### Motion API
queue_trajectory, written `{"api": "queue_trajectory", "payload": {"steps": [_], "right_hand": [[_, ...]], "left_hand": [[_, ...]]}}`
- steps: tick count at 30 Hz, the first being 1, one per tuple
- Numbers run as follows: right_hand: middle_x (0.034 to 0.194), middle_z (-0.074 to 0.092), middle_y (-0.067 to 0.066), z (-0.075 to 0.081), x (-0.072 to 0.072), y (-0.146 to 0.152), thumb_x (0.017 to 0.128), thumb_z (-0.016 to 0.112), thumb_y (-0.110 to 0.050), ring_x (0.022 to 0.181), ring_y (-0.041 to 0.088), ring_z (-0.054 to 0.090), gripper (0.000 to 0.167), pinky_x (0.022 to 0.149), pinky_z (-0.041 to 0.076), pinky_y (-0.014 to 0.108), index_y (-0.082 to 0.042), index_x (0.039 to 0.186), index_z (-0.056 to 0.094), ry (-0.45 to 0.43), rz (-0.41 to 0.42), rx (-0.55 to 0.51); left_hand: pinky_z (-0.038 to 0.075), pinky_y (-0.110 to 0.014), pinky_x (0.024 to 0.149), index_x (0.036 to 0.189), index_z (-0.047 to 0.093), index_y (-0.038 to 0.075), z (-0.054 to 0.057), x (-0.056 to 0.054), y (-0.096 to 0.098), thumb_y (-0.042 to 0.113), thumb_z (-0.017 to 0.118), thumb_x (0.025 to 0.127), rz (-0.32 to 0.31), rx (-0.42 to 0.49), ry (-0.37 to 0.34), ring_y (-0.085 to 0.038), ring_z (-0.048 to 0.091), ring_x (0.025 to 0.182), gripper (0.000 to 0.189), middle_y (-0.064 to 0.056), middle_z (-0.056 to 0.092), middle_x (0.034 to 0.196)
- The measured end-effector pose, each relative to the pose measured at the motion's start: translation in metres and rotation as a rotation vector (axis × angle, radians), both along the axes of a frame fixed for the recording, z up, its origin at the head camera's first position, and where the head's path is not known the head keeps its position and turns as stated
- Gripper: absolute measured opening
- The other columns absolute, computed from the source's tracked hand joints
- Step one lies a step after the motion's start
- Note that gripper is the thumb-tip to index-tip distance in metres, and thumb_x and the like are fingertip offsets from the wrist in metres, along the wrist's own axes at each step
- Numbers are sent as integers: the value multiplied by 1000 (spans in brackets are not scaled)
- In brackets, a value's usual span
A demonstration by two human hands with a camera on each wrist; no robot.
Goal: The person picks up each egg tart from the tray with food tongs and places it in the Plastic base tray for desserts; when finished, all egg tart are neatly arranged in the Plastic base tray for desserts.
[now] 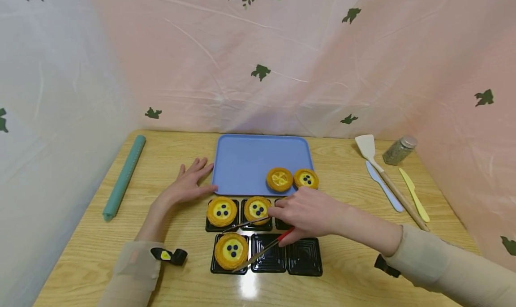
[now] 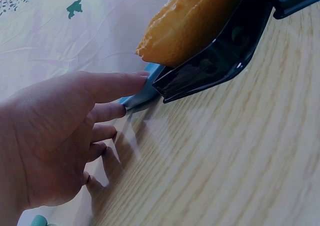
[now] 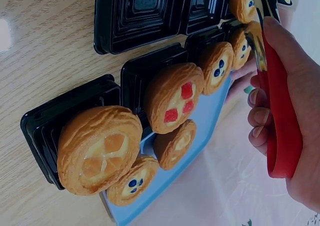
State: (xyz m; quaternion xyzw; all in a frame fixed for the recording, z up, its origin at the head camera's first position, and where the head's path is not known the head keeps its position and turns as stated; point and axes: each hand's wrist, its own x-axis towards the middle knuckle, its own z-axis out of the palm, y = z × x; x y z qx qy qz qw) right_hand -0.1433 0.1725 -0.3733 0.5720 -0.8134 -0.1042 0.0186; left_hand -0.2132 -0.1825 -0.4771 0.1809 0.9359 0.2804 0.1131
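Observation:
My right hand [image 1: 308, 212] grips red-handled tongs [image 3: 283, 106]. Their two metal arms spread to either side of a blueberry-topped tart [image 1: 231, 251], which sits in the front-left black plastic tray [image 1: 213, 267]. Behind it, two more blueberry tarts rest in trays, the left one [image 1: 221, 211] in full view. In the right wrist view, a tart with red cubes [image 3: 174, 97] and one with orange pieces [image 3: 100, 150] fill further trays, mostly hidden by my hand in the head view. My left hand [image 1: 187, 183] lies with fingers extended, touching the blue serving tray's [image 1: 258, 159] left edge.
On the blue tray are an orange-topped tart [image 1: 279, 179] and a blueberry tart [image 1: 306, 178]. Bare black trays [image 1: 304, 257] stand front right. A green rolling pin [image 1: 125, 177] lies left. At right are a spatula [image 1: 366, 146], blue knife [image 1: 383, 186], yellow knife [image 1: 414, 194] and jar [image 1: 399, 151].

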Motion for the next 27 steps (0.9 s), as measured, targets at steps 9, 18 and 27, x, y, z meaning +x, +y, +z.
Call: {"api": "queue_trajectory", "payload": {"steps": [9,18,27], "right_hand": [[85,66,-12,10,-1,22,88,62,-74,58,0,43,63,47,26,16,-18,117,63,-97,-112,-67],[110,76,1,33,-18,72,88,64,-72,61,8,59,71,53,49,24,-13,127,65,-95,-351,-118],[89,71,-7,36,-40,110,83,69,-72,44,6,30,62,44,25,21,-19,115,66,-61,-519,-115]], "left_hand": [[-8,-74,124,162,30,5,0,1,4,45,63,99,-11,-5,5,-48,3,160,81,-25,12,172],[-7,-73,124,162,30,5,4,3,2,46,62,100,-3,-12,9,-48,3,160,81,-25,12,172],[-8,-73,124,161,31,5,6,5,2,45,63,100,-2,2,6,-48,3,160,80,-25,12,171]]}}
